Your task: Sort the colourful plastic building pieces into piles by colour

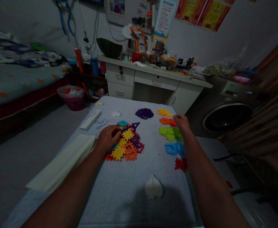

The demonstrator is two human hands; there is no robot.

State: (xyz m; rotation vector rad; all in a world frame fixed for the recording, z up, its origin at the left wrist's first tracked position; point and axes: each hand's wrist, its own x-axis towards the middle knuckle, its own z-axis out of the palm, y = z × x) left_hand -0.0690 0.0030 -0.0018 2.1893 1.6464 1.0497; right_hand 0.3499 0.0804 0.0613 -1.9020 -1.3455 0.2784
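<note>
A mixed pile of plastic interlocking pieces in yellow, orange, purple, red and blue lies on the cloth-covered table. My left hand is at its left edge, fingers curled in toward the thumb; what they hold, if anything, is hidden. My right hand is pinched beside the yellow pieces and orange pieces; I cannot make out anything in its fingertips. Below it sit green pieces, blue pieces and red pieces, partly behind my forearm. Purple pieces form a heap at the far middle.
A long white box and a folded pale sheet lie along the table's left side. Beyond the table stands a cluttered white desk. A washing machine is to the right, a pink bin to the left.
</note>
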